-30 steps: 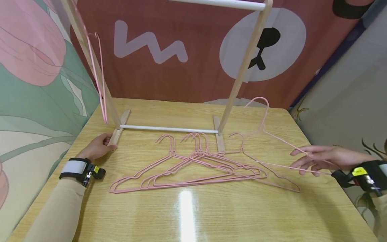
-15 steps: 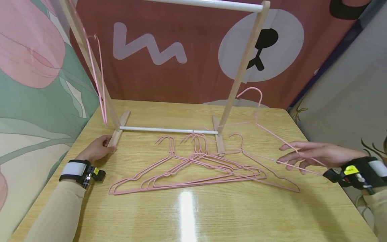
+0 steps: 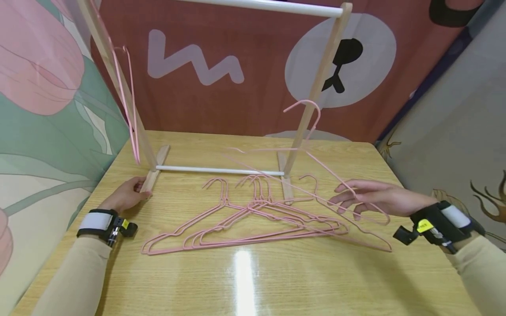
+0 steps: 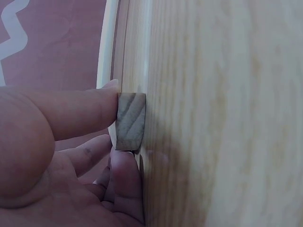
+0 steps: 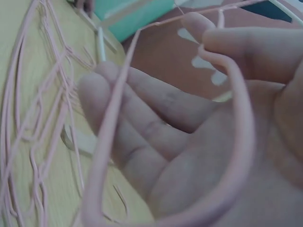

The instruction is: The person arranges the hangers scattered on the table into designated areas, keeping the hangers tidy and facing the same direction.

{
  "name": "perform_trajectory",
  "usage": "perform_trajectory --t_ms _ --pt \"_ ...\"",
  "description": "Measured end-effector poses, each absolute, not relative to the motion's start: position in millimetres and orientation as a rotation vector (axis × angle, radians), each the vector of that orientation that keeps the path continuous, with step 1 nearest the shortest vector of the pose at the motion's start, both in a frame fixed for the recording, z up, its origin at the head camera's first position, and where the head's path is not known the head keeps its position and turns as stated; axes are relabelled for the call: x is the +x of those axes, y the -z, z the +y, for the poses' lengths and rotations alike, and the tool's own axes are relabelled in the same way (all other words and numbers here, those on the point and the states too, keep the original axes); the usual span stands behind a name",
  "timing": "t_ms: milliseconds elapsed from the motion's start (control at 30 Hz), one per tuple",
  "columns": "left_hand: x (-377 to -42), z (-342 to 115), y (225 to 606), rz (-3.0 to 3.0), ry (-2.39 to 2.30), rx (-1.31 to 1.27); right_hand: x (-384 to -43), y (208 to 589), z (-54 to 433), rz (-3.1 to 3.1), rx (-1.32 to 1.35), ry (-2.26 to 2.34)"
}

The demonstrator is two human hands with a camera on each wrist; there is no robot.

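My left hand (image 3: pixel 125 193) grips the front end of the left wooden foot (image 3: pixel 150 181) of a rack. In the left wrist view, the thumb presses on top of the foot (image 4: pixel 131 120) with a finger beneath. On the right, my right hand (image 3: pixel 379 197) holds a pink clothes hanger (image 3: pixel 332 172) by one shoulder end, thumb and forefinger pinching the wire. Its hook points up and left, overlapping the rack's right upright (image 3: pixel 328 61). In the right wrist view, the rounded end of the held hanger (image 5: pixel 244 113) loops across the palm, and the other fingers are loosely extended.
Several pink hangers (image 3: pixel 245 240) lie overlapping on the wooden table (image 3: pixel 189 285) in front of the rack. More pink hanger wire (image 3: pixel 132 83) hangs along the left upright. White rods, a top bar (image 3: pixel 276 5) and a lower bar (image 3: pixel 217 169), join the two uprights.
My right hand has moved left with the held hanger, whose hook has swung left and up, from right of the right upright to across it. My left hand stays on the foot.
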State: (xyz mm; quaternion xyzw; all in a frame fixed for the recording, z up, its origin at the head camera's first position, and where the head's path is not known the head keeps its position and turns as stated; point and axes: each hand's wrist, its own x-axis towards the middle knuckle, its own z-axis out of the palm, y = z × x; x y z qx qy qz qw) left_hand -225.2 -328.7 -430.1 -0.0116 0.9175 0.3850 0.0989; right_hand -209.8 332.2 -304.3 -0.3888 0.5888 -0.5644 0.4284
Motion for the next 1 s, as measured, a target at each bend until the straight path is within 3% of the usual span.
perform_trajectory --t_ms 600,1000 --pt "-225 -325 429 2.713 -1.133 -0.038 -220 290 262 1.521 -1.09 1.513" --pt "-225 -329 429 2.718 -1.13 -0.03 -232 255 200 1.926 -0.893 1.526"
